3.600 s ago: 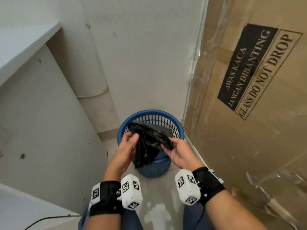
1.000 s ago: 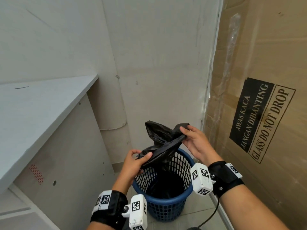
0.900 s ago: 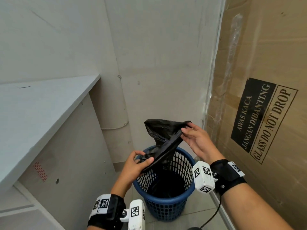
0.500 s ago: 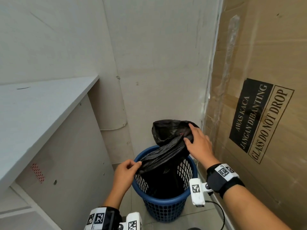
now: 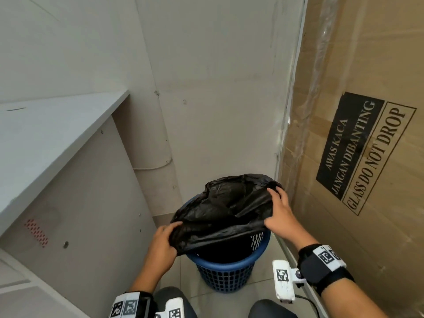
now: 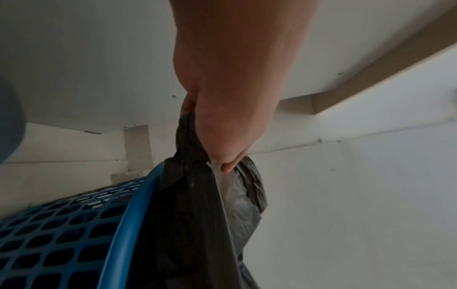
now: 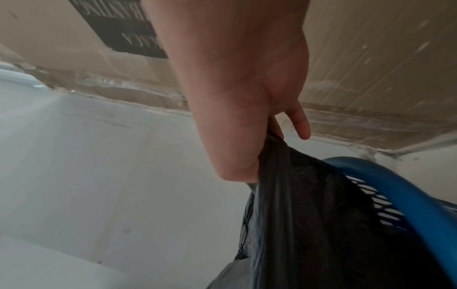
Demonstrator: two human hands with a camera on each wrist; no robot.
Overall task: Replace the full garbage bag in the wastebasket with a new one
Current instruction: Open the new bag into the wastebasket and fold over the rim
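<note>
Inside wastebasket (image 5: 226, 265), bag (image 5: 220, 216) bottom unseen

1. Cardboard box (image 5: 358, 111), large, upright at right, plastic-wrapped; black label (image 5: 364, 152) reads "AWAS KACA JANGAN DIBANTING / GLASS DO NOT DROP".
2. White shelf (image 5: 46, 143) at left, side panel (image 5: 96, 203) below with small holes.
3. Pale wall (image 5: 218, 76) behind.
4. Tiled floor (image 5: 261, 292) below.
</note>
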